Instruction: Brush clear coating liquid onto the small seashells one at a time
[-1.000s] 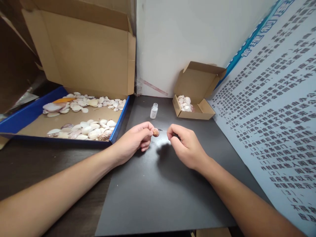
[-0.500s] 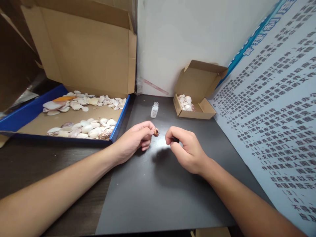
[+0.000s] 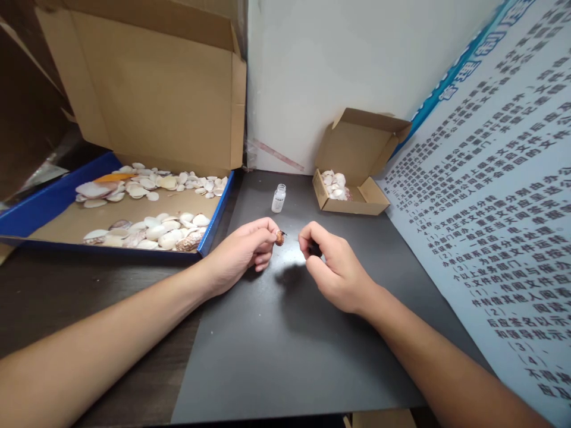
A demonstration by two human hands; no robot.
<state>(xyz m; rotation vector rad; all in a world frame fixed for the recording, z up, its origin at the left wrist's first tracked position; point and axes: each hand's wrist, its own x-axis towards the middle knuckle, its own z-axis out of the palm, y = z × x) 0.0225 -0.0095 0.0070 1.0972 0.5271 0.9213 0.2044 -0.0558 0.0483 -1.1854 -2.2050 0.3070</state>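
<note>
My left hand point(image 3: 250, 246) pinches a small brown-orange seashell point(image 3: 279, 238) between thumb and fingertips, above the dark mat. Opposite it, my right hand point(image 3: 332, 264) is closed around a black bottle cap point(image 3: 314, 249), most of which the fingers hide. A thin dark tip point(image 3: 284, 233) shows at the shell's right edge; it looks like the end of a brush on the cap, but the stretch between is too fine to make out. Behind both hands stands a small clear bottle point(image 3: 278, 200), upright and uncapped, with a whitish label or content.
On the left, a blue-edged cardboard box point(image 3: 218, 208) lies open with many shells in two groups. At the back right stands a small open carton point(image 3: 352, 207) holding pale shells. A printed poster point(image 3: 499, 238) borders the right side, and a white wall point(image 3: 339, 59) the back.
The shell has been turned in my left fingers, so its ribbed outside now shows more. A thin dark tip now shows beside it. My right hand has shifted slightly.
</note>
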